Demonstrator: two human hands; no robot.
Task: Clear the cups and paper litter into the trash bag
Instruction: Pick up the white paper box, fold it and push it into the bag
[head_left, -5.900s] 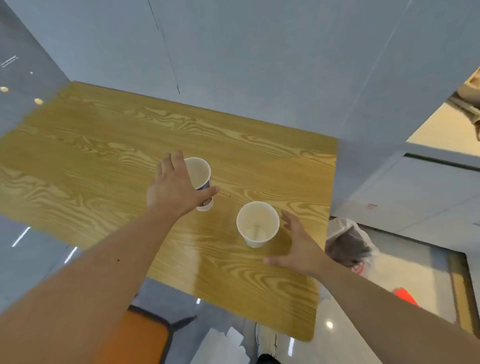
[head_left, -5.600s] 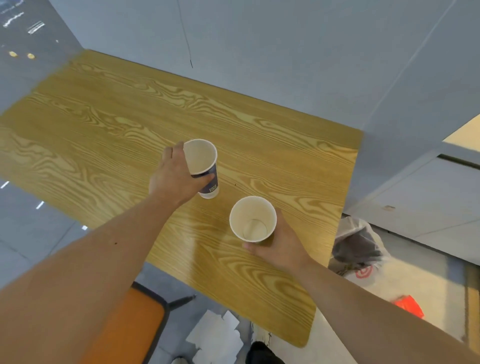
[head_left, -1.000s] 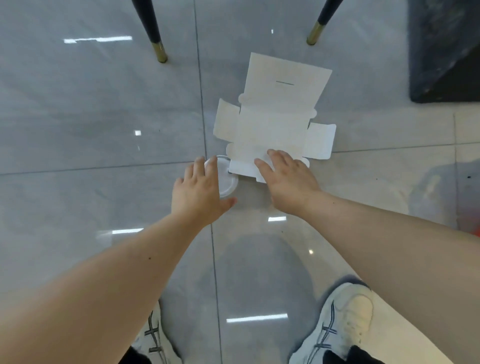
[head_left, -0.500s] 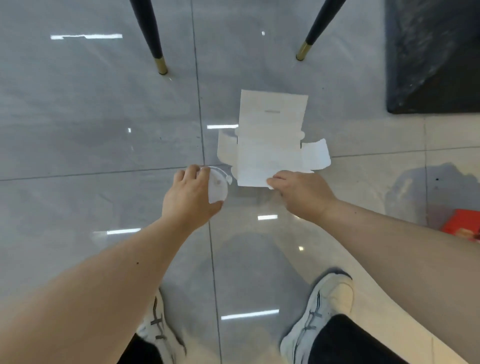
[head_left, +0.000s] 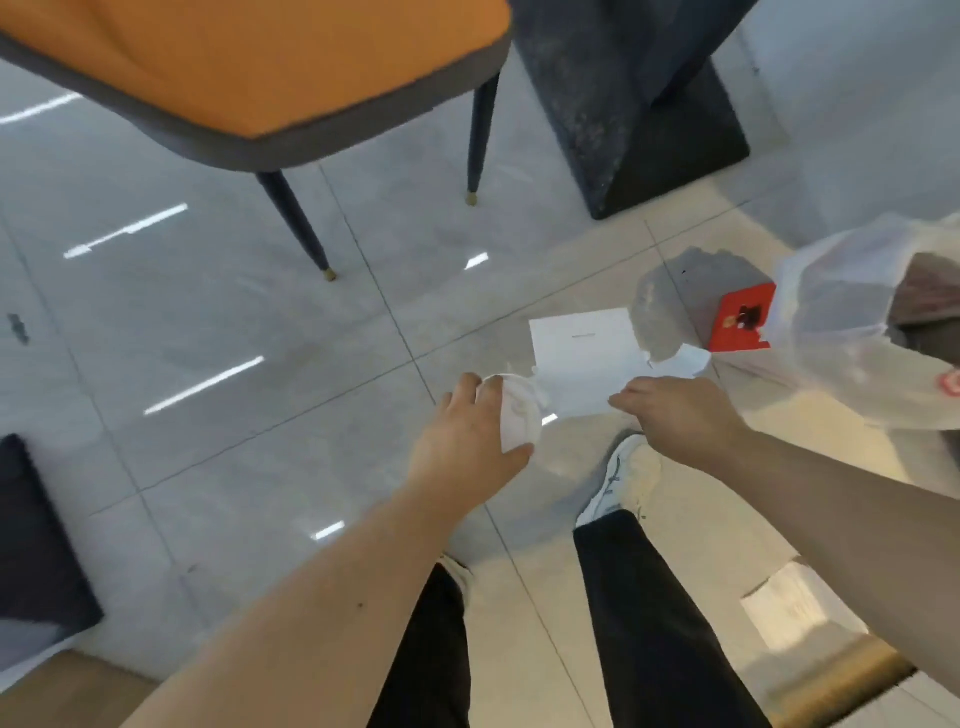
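Both arms reach forward, left hand (head_left: 467, 441) and right hand (head_left: 675, 410) gripping.

No lettering is legible; the trash bag's (head_left: 857, 332) red mark is blurred.

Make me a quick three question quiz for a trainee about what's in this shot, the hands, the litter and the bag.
1. True or false: the right hand holds the flattened white carton.
2. What does the left hand hold? A) a paper cup B) a white lid C) nothing
3. Fill in: the trash bag lies to the person's ____, next to a red box.

Key
1. True; it grips the carton's near edge, off the floor.
2. B; the white lid sits between thumb and fingers.
3. Right.
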